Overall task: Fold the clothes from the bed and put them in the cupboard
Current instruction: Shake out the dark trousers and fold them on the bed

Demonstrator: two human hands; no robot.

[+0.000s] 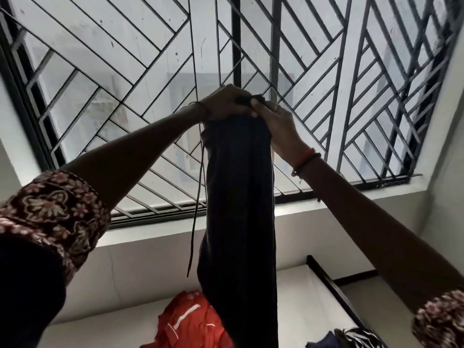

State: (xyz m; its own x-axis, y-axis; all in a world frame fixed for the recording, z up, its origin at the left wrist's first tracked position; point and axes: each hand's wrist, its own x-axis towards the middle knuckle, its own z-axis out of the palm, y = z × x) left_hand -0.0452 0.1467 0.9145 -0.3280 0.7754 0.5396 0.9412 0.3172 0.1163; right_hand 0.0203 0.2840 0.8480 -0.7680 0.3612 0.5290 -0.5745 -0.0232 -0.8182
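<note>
Folding underway; left hand (226,104) and right hand (276,126), fingers curled, grip long dark fabric trousers (238,209) at top; next, likely, halving them.

A black metal window grille (236,46) of slanted and upright bars fills the upper view, set in a dark window frame (15,101) in front of frosted glass (82,28). Through the glass a pale building (180,101) shows only as a blur. Below the frame a white sill (160,232) juts from the white wall (140,272), and a dark strip (356,277) runs along that wall at lower right.
</note>
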